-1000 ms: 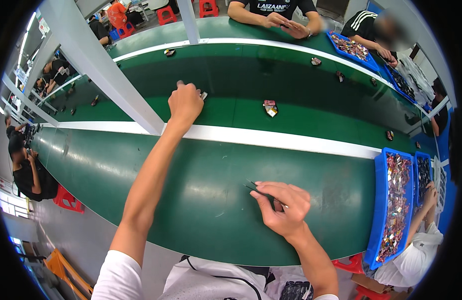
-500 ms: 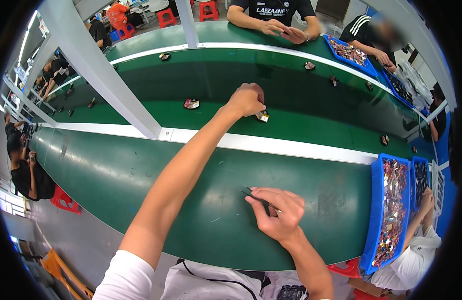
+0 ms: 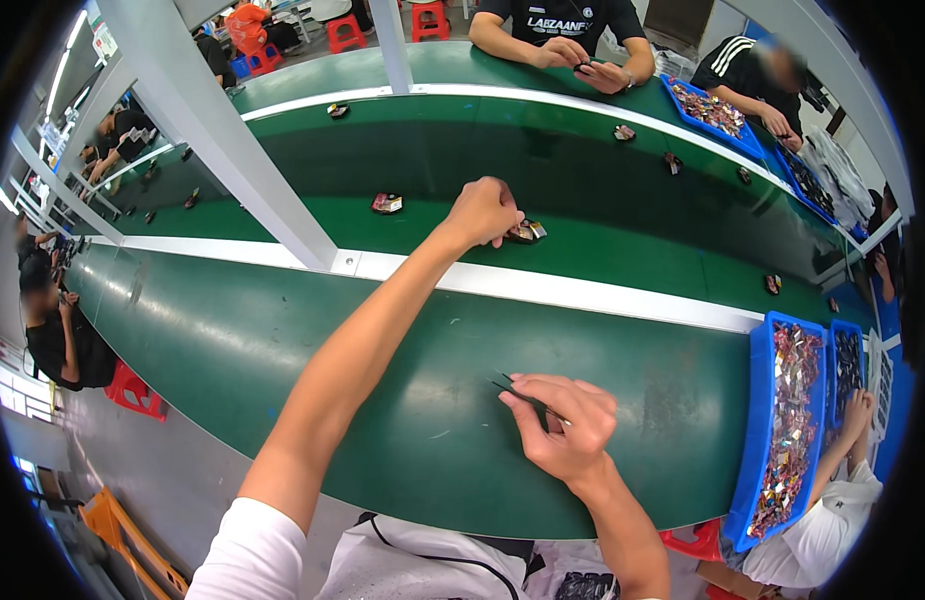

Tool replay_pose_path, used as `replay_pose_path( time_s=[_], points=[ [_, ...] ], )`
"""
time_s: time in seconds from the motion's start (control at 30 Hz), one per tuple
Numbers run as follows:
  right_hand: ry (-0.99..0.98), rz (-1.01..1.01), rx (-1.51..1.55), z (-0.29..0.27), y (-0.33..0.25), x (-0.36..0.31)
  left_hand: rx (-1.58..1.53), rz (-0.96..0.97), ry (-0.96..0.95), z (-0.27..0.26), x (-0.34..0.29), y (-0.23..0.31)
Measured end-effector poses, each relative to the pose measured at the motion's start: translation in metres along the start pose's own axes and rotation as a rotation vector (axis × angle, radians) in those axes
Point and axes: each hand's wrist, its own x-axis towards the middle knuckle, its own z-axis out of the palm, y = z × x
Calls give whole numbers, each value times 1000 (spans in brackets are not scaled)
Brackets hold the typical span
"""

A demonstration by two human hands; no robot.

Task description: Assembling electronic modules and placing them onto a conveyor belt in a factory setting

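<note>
My left hand point(image 3: 486, 212) reaches over the green conveyor belt, its fingers bent and closed at the edge of a small dark part point(image 3: 529, 231) with gold and white bits. The fingertips partly hide that part, which still rests on the belt. Above the near green worktop point(image 3: 403, 440), my right hand point(image 3: 571, 420) is closed round dark tweezers point(image 3: 509, 388). Their two thin tips point left and stand slightly apart, with nothing visible between them. Another small dark part point(image 3: 387, 203) lies on the belt left of my left hand.
A blue tray point(image 3: 758, 430) of small shiny pieces stands at the worktop's right end, beside a blue bin point(image 3: 845, 350) where another person's hand works. A white rail point(image 3: 583, 293) and slanted post point(image 3: 223, 140) edge the belt. People sit across from me.
My left hand has shifted slightly left and toward me, down against the small dark part. My right hand keeps its grip on the tweezers. The view has shifted a little.
</note>
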Motion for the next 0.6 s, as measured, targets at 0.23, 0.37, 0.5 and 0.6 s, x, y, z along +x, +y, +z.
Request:
replay_pose_path(
  time_s=[0.23, 0.37, 0.5, 0.6],
  points=[
    [-32, 178, 101, -2, 0, 1, -333, -63, 51, -1, -88, -27],
    [68, 377, 261, -6, -4, 0, -431, -99, -56, 1, -157, -23],
    [51, 646, 536, -9, -8, 0, -427, 13, -90, 16, -196, -29],
    [54, 775, 639, -6, -11, 2, -397, 66, -43, 22, -204, -26]
  ],
)
